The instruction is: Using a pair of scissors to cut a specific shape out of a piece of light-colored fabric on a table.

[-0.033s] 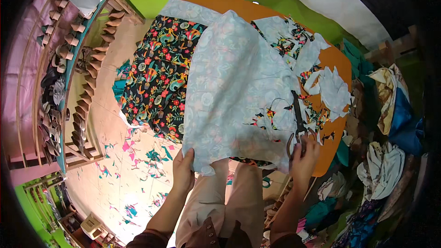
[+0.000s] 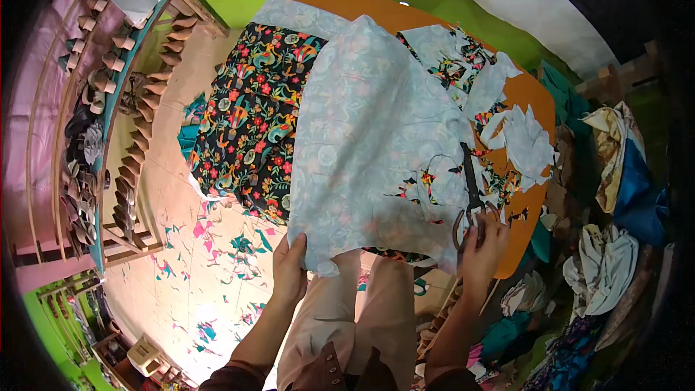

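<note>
A large piece of floral fabric lies pale side up across the table, its near edge hanging toward my knees. With thumb on top, my left hand pinches the near left corner of this fabric. My right hand is closed round the handles of a pair of dark scissors at the fabric's right edge. The scissors' blades point away from me and look shut. Left of the pale side, the fabric's black printed side shows red flowers and bright figures. Small cut scraps lie on the pale side.
The orange table carries crumpled offcuts on its right. Shoe lasts line a rack on the left. Coloured scraps litter the floor. Heaped cloths lie at the right.
My right hand and the scissors have shifted very slightly to the right. My left hand stays on the fabric corner.
</note>
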The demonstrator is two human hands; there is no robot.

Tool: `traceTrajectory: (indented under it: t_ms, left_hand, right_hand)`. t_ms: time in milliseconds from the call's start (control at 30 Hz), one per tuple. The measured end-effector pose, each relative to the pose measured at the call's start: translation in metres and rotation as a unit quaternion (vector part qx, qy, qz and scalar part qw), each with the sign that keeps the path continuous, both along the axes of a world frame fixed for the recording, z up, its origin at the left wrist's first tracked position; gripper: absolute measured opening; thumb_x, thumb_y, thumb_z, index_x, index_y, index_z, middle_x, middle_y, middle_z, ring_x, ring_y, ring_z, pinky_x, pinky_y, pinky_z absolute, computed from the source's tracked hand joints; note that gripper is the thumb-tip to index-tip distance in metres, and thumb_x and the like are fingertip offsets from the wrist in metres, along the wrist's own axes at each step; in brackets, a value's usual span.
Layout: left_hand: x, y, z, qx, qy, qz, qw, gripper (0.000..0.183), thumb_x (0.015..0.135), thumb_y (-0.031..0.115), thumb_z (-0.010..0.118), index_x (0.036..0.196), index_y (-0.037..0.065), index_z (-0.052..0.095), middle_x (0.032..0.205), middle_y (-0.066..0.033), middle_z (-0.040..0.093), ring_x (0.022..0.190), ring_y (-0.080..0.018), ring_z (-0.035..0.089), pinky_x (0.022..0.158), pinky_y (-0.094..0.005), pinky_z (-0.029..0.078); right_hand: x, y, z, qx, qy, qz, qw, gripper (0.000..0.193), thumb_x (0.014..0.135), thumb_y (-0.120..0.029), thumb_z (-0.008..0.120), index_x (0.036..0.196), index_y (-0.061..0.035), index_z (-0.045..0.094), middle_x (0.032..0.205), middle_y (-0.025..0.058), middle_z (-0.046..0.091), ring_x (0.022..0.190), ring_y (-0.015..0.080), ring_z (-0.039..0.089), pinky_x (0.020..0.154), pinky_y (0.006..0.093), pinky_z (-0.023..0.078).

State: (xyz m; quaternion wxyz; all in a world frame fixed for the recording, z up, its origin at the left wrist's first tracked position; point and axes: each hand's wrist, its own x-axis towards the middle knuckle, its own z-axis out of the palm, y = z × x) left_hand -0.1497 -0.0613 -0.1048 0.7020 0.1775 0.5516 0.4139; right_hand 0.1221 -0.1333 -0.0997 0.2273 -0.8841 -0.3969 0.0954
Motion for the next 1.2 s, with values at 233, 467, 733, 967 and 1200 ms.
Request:
traceTrajectory:
  t_ms: [233,467,733,967,1200]
  left_hand:
    - [0.003,-0.003,-0.005,0.043,0.029,0.012,0.999,0.031,0.084,0.007,0.042,0.114,-0.002,0.040,0.104,-0.0088,0.051,0.092,-0.0139,0.050,0.080,-0.0260,0.039]
    - [0.007,-0.002,0.001,0.082,0.032,0.018,0.996,0.038,0.081,0.011,0.045,0.117,0.001,0.037,0.112,-0.0096,0.046,0.103,-0.0174,0.044,0.087,-0.0297,0.035]
    - [-0.010,-0.025,-0.018,-0.035,-0.312,0.079,0.946,0.049,0.084,0.041,0.034,0.120,0.007,0.036,0.116,-0.0071,0.045,0.106,-0.0218,0.043,0.088,-0.0351,0.033]
    - [0.002,-0.031,-0.020,-0.097,-0.329,0.052,0.938,0.046,0.084,0.039,0.040,0.117,0.007,0.037,0.113,-0.0075,0.045,0.103,-0.0234,0.045,0.083,-0.0379,0.037]
    - [0.005,-0.031,-0.028,-0.053,-0.004,-0.071,0.996,0.039,0.081,0.016,0.051,0.112,-0.002,0.037,0.105,-0.0126,0.049,0.090,-0.0227,0.054,0.074,-0.0340,0.045]
  right_hand:
    - [0.004,0.002,-0.006,-0.041,-0.055,0.022,0.997,0.036,0.071,-0.005,0.053,0.107,-0.0026,0.044,0.094,0.0175,0.043,0.091,0.0339,0.043,0.076,0.0396,0.036]
    - [0.009,0.000,-0.015,-0.025,0.006,0.006,1.000,0.044,0.069,-0.007,0.054,0.112,-0.0024,0.041,0.101,0.0168,0.044,0.096,0.0327,0.043,0.080,0.0393,0.036]
    - [0.018,-0.005,-0.019,-0.027,-0.024,0.020,0.999,0.049,0.067,-0.006,0.054,0.114,-0.0010,0.041,0.104,0.0172,0.046,0.096,0.0334,0.046,0.082,0.0379,0.038]
    - [0.003,-0.008,-0.011,0.086,0.113,-0.052,0.989,0.049,0.072,0.000,0.049,0.119,-0.0015,0.036,0.109,0.0172,0.046,0.095,0.0243,0.049,0.075,0.0310,0.043]
    - [-0.007,-0.026,-0.017,0.199,0.229,-0.091,0.948,0.050,0.077,0.007,0.044,0.123,-0.0032,0.028,0.089,0.0010,0.040,0.082,0.0105,0.043,0.074,0.0200,0.037]
